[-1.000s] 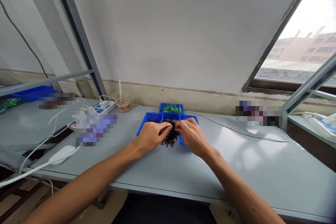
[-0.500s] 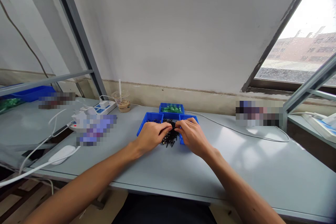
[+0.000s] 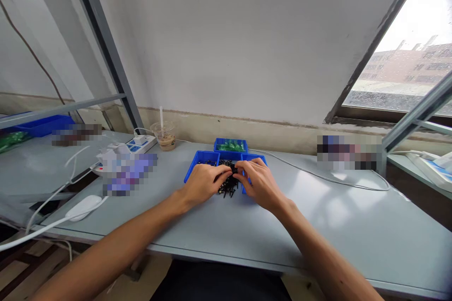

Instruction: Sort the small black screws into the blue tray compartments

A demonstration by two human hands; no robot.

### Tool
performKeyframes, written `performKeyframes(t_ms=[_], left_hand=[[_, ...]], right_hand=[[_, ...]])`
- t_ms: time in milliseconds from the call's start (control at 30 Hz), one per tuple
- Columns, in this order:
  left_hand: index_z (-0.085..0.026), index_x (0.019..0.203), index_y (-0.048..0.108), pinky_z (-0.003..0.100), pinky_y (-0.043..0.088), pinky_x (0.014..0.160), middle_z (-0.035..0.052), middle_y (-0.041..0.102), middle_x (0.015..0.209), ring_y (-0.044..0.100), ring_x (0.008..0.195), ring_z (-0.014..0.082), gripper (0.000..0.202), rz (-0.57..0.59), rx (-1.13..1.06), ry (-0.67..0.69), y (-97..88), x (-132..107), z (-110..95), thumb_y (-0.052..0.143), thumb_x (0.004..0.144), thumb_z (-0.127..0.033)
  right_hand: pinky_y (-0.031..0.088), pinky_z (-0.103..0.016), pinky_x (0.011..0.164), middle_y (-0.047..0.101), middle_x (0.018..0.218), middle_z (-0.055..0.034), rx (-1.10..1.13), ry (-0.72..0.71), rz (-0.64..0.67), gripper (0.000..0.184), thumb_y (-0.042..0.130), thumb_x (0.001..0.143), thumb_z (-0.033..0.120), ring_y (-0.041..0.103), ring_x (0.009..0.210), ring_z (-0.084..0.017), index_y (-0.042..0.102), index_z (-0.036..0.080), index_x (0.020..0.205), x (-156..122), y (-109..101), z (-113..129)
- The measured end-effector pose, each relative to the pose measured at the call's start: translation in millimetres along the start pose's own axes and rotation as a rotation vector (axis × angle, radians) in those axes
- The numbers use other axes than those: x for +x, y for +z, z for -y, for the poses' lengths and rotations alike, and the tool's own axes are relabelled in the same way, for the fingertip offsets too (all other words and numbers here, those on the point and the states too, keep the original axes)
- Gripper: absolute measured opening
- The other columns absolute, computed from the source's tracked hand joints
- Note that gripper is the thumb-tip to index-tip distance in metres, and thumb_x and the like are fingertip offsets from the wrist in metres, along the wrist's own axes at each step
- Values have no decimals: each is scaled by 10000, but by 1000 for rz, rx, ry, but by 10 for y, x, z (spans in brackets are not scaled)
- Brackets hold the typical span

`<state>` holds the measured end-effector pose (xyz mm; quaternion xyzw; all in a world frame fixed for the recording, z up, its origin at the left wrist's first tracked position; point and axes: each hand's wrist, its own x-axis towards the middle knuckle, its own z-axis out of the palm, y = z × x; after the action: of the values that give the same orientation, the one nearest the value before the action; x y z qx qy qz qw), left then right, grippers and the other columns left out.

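Observation:
A heap of small black screws (image 3: 228,187) lies on the grey table (image 3: 219,225) between two blue bins. My left hand (image 3: 204,181) rests on the heap's left side in front of the left blue bin (image 3: 198,162), fingers curled and pinched over the screws. My right hand (image 3: 257,181) covers the right blue bin (image 3: 254,158), fingertips pinched together at the heap's top, almost touching the left hand's. What each pinch holds is too small to make out. A third blue bin (image 3: 230,145) behind holds green parts.
A plastic cup with a straw (image 3: 165,135) and a white power strip (image 3: 140,143) stand at the back left. A white mouse (image 3: 83,207) and its cables lie near the left front edge. A grey cable (image 3: 318,176) runs across the table's right side. A metal frame post (image 3: 106,51) rises at the left.
My right hand's fingertips have shifted slightly left, closer to my left hand over the screws. Everything else stays put.

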<state>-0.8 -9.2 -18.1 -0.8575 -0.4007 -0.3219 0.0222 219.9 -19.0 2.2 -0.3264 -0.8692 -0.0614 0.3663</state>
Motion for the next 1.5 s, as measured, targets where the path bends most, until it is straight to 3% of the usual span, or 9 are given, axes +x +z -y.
performKeyframes(t_ms=[400, 500, 567, 667, 767, 1000, 1133, 1267, 1500], left_hand=[[-263, 1073, 737, 279, 425, 665, -22, 793, 883, 713, 711, 161, 297, -22, -8, 52, -11, 8, -22, 486, 1065, -422], [-259, 1062, 735, 278, 415, 659, -23, 792, 892, 710, 712, 161, 281, -17, -8, 46, -12, 10, -20, 493, 1065, -403], [-255, 1065, 733, 278, 408, 655, -21, 793, 897, 712, 716, 162, 278, -6, -6, 44, -21, 14, -25, 491, 1066, -392], [-248, 1063, 731, 280, 404, 651, -19, 792, 881, 714, 715, 165, 287, 2, -7, 50, -39, 20, -40, 482, 1070, -392], [-251, 1053, 733, 281, 407, 653, -25, 791, 874, 714, 711, 166, 286, -7, -12, 50, -45, 19, -50, 489, 1067, -398], [-278, 1076, 739, 285, 414, 664, -29, 794, 899, 711, 726, 165, 310, 16, -15, 25, -24, 18, -21, 473, 1067, -437], [-277, 1145, 722, 299, 444, 727, -7, 789, 964, 705, 816, 182, 292, 61, 9, -5, -57, 61, 6, 483, 1064, -425], [-227, 1093, 730, 352, 450, 828, 37, 769, 984, 665, 912, 214, 233, 95, 109, 61, -97, 100, 30, 532, 1044, -339], [-215, 1084, 732, 372, 414, 934, 28, 750, 967, 620, 949, 197, 195, 293, 99, 322, -99, 80, -11, 576, 1020, -313]], right_hand=[[394, -339, 815, 739, 835, -20, -22, -20, 0, 233, 434, 1092, 250, 625, 707, -162, 588, 201, 925, 2, 19, -12], [413, -349, 840, 752, 935, -43, -1, -24, 4, 113, 522, 1059, 272, 648, 783, -180, 604, 196, 1071, 2, 0, 6], [422, -353, 849, 746, 987, -59, -1, -28, -2, 140, 558, 1040, 266, 655, 849, -198, 583, 196, 1158, 6, -8, 21], [417, -346, 834, 730, 941, -45, -18, -36, -23, 79, 510, 1054, 219, 644, 830, -189, 588, 205, 1054, 15, -5, 30], [404, -335, 816, 715, 882, -21, -30, -44, -35, 143, 483, 1067, 216, 618, 770, -168, 580, 206, 963, 20, 7, 19], [385, -329, 806, 705, 838, -11, -43, -34, -30, 185, 461, 1079, 232, 608, 730, -162, 575, 205, 936, 21, 36, 8], [398, -333, 822, 695, 858, -22, -41, 64, -115, 170, 449, 1069, 212, 622, 787, -181, 571, 215, 952, 17, 11, -42], [407, -345, 831, 695, 917, -36, -81, 194, -271, 106, 474, 1046, 218, 629, 860, -202, 571, 224, 1004, 7, -58, -148], [414, -398, 882, 689, 972, -54, -123, 273, -325, 69, 517, 1021, 257, 628, 912, -225, 575, 220, 1026, 39, -107, -222]])
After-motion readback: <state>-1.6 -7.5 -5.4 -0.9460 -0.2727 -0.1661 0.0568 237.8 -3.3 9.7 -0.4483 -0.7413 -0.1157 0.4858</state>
